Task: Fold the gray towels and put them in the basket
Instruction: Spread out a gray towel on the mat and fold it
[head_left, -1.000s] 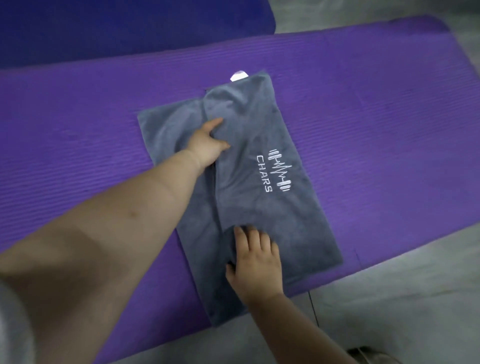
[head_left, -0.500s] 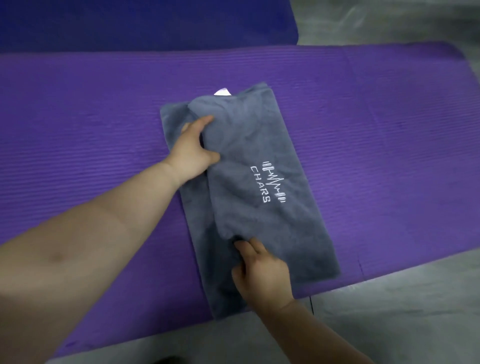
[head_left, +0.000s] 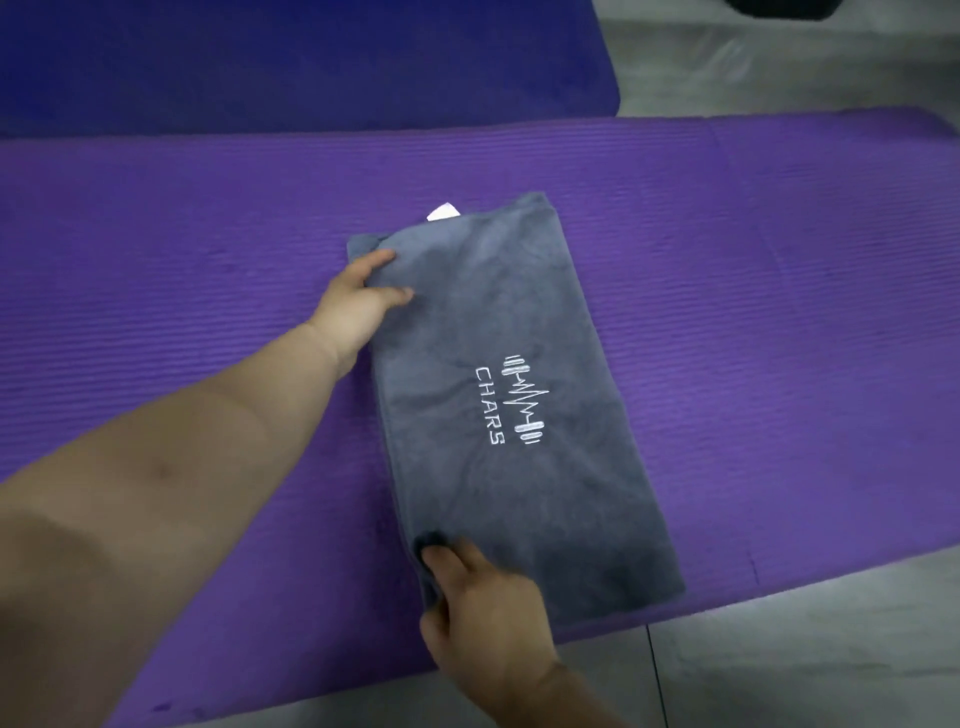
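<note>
A gray towel (head_left: 519, 405) with a white "CHARS" logo lies folded into a long narrow strip on the purple mat (head_left: 779, 312). A small white tag (head_left: 442, 212) sticks out at its far end. My left hand (head_left: 358, 301) holds the towel's far left edge, thumb on top and the other fingers tucked beneath the cloth. My right hand (head_left: 483, 608) grips the near left corner, fingers curled into the fold. No basket is in view.
A dark blue mat (head_left: 291, 57) lies beyond the purple one. Gray tiled floor (head_left: 805, 675) runs along the near side and at the top right, where a dark object (head_left: 779, 8) shows at the frame's edge.
Both hands have slid the top layer leftward over the lower layer, so the left strip that showed earlier is now covered and the edges line up.
</note>
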